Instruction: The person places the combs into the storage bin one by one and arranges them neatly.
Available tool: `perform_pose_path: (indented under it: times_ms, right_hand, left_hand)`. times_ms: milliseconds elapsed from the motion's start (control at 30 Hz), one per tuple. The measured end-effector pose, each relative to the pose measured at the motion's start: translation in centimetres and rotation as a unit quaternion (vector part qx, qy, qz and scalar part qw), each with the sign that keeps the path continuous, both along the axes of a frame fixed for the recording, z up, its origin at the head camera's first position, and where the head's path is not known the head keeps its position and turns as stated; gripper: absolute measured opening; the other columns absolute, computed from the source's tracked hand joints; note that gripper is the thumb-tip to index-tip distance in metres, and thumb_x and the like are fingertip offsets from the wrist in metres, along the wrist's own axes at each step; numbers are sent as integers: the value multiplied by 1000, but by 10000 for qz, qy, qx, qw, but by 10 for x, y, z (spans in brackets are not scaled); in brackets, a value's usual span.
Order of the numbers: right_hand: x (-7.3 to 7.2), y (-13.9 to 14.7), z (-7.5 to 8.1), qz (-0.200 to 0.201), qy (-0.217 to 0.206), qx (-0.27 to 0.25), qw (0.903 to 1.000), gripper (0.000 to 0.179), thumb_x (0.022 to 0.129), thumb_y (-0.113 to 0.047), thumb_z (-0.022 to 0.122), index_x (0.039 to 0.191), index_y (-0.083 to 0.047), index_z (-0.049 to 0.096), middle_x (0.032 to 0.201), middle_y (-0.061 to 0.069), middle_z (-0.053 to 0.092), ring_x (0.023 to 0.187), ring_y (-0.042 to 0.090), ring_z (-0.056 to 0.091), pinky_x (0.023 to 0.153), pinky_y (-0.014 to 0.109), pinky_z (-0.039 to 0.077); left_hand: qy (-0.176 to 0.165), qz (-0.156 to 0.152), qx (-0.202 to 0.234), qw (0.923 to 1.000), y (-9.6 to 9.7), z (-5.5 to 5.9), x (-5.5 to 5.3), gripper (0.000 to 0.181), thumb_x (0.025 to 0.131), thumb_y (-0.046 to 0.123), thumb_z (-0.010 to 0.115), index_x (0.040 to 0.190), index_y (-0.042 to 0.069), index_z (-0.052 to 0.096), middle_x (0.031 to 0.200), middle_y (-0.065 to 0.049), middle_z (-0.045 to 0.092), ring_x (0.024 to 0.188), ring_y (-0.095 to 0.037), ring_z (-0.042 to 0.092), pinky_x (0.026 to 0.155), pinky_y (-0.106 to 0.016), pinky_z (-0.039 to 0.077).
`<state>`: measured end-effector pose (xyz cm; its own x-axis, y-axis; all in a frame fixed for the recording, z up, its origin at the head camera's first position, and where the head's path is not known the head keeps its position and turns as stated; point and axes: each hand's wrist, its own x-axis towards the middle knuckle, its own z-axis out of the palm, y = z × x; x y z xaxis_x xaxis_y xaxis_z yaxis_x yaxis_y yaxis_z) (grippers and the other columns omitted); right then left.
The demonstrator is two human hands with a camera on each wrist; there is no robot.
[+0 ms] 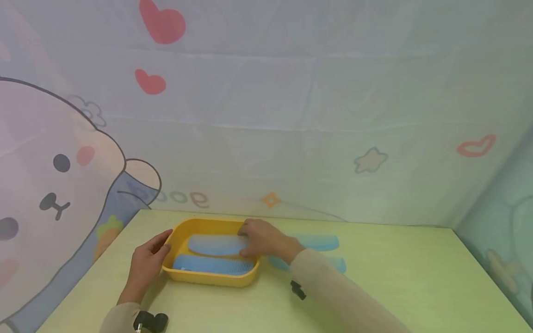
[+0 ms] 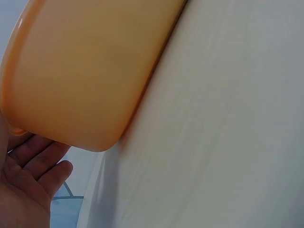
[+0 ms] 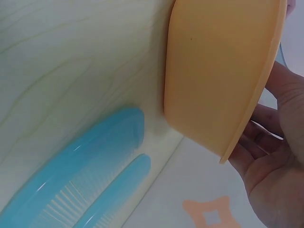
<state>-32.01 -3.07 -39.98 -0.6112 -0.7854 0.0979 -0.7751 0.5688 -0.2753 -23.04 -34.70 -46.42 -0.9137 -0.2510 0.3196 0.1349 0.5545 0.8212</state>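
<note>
A yellow plastic basket (image 1: 212,279) sits on the table with two blue combs inside. The front comb (image 1: 212,265) lies along the near wall, teeth showing at its right. Behind it is a paler comb (image 1: 214,245), its right end between the thumb and fingers of my right hand (image 1: 266,238), which reaches over the right rim. In the right wrist view the basket wall hides those fingertips. My left hand (image 1: 147,261) touches the basket's left rim, relaxed fingers along its outside.
Two more blue combs, a back one (image 1: 318,242) and a front one (image 1: 337,264), lie on the table right of the basket, partly behind my right forearm. A printed cloth (image 1: 266,92) hangs behind the light green table (image 1: 416,277).
</note>
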Motion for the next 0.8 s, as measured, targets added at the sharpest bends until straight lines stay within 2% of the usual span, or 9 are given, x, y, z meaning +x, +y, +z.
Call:
perform_pose_path:
  times_ms: [200, 367, 600, 800]
  right_hand:
    - [6, -8, -3, -76, -29, 112, 9999, 46, 90, -23, 83, 129, 0, 74, 125, 9, 71, 115, 24, 66, 103, 32, 52]
    - [9, -13, -7, -135, -80, 134, 9998, 46, 91, -24, 83, 130, 0, 74, 129, 10, 71, 119, 25, 65, 106, 32, 50]
    - [12, -17, -14, -129, -116, 103, 9998, 42, 93, -22, 81, 129, -1, 74, 130, 10, 72, 122, 25, 65, 106, 32, 51]
    - [16, -20, -17, -228, 16, 226, 9995, 38, 93, -24, 84, 124, -2, 77, 125, 7, 75, 117, 23, 68, 102, 31, 54]
  left_hand:
    - [7, -34, -22, 10000, -4, -1, 2, 40, 108, 9, 59, 146, -4, 61, 140, -26, 64, 101, 22, 50, 86, -2, 45]
    - [-11, -25, -72, 10000, -7, -2, 3, 41, 109, 13, 60, 146, -4, 62, 140, -25, 65, 107, 13, 57, 86, -2, 45]
    - [-77, -84, -41, 9999, -8, 0, 5, 40, 110, 14, 59, 146, -4, 61, 141, -25, 64, 107, 11, 58, 86, -3, 45]
    - [-19, -149, -44, 9999, -9, 0, 7, 40, 107, 8, 61, 145, -5, 62, 139, -27, 65, 110, 4, 62, 86, -4, 46]
